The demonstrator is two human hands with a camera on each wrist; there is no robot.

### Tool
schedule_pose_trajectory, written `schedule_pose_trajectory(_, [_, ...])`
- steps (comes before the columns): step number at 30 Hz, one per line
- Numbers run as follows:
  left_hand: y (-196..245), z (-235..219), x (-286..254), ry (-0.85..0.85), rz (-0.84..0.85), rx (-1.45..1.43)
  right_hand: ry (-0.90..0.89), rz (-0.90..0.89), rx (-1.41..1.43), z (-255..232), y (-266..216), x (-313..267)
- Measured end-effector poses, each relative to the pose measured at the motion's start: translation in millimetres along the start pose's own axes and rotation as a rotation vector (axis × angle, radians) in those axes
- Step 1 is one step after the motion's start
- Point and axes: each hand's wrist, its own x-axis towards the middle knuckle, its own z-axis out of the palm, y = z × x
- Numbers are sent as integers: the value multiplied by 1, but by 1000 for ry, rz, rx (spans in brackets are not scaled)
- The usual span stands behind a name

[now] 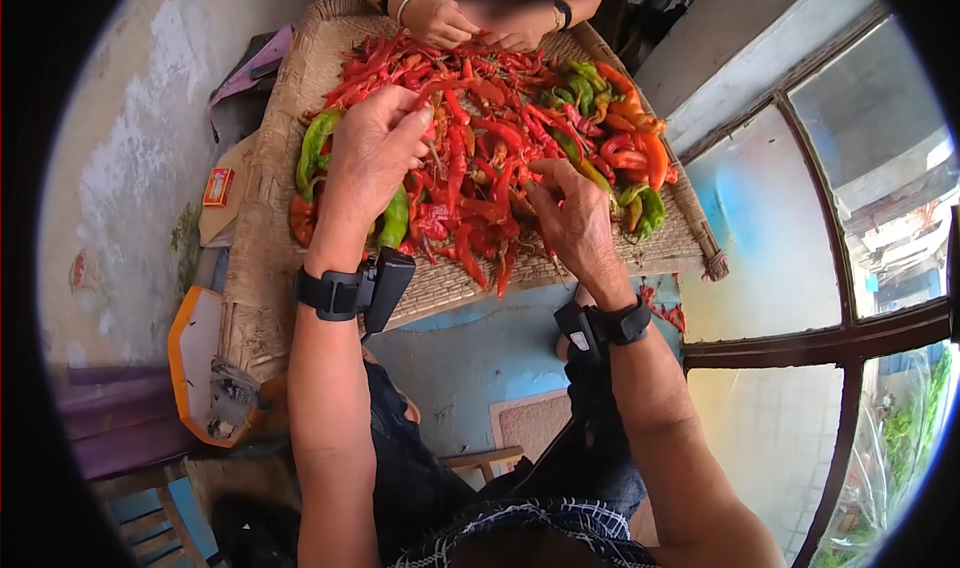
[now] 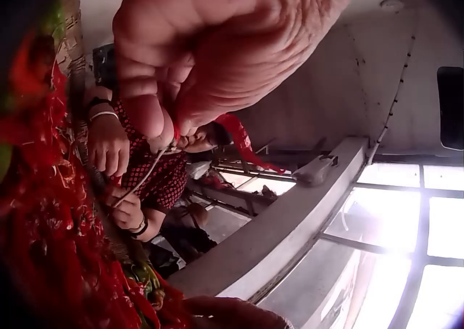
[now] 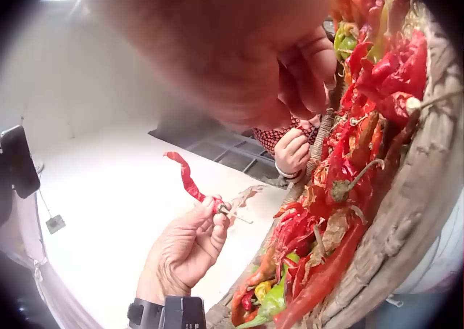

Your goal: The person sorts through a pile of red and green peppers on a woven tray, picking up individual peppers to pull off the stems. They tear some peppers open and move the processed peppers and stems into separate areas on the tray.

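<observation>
My left hand (image 1: 375, 153) is raised over the left part of the pile of red chili peppers (image 1: 480, 168). Between its thumb and fingers it pinches one curved red chili pepper (image 3: 187, 178) at the stem end; the thin stem (image 2: 141, 178) sticks out in the left wrist view. My right hand (image 1: 572, 213) hovers over the right front of the pile, fingers loosely bent, with nothing visible in them. The peppers lie on a woven tray (image 1: 262, 218). Green peppers (image 1: 318, 148) sit at the left, orange ones (image 1: 655, 158) at the right.
Across the tray, another person's hands (image 1: 440, 20) work close over the peppers' far edge. A windowed wall (image 1: 770, 218) stands at the right, a bare plastered wall (image 1: 150, 148) at the left. A small red box (image 1: 218, 187) lies beside the tray.
</observation>
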Motion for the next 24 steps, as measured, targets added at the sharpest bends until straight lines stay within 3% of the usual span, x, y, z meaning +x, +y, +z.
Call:
schedule_pose_trajectory(2, [2,5,-2,-193,-69,-138,-61,4,112,3,-5,3])
schedule_pose_trajectory(5, [6,19,-8,-266,-63,-183,-165,-1,280,8,-12,8])
schedule_pose_trajectory(10, [9,22,-11,-402,-87,-136,-322,144,532,11,-20,7])
schedule_pose_trajectory(13, [3,14,-5,-358,-124,-85,-312,147,467,12,-20,8])
schedule_pose_trajectory(15, [-9,-1,6,1,56,120,-106,83,246,15,-6,10])
schedule_pose_trajectory(16, [-18,-8,11,1,54,119,-64,70,145,12,-8,10])
schedule_pose_trajectory(17, [-25,-14,16,198,133,324,-65,69,144,14,-9,9])
schedule_pose_trajectory(18, [-33,-17,20,397,212,528,-77,59,-94,16,-10,8])
schedule_pose_trajectory(19, [-29,-17,19,400,213,527,-88,49,-332,19,-10,8])
schedule_pose_trajectory(22, [-18,-14,8,370,200,393,-169,80,-322,25,-3,7])
schedule_pose_trajectory(24, [-6,-9,2,129,161,300,-130,87,-259,31,9,9])
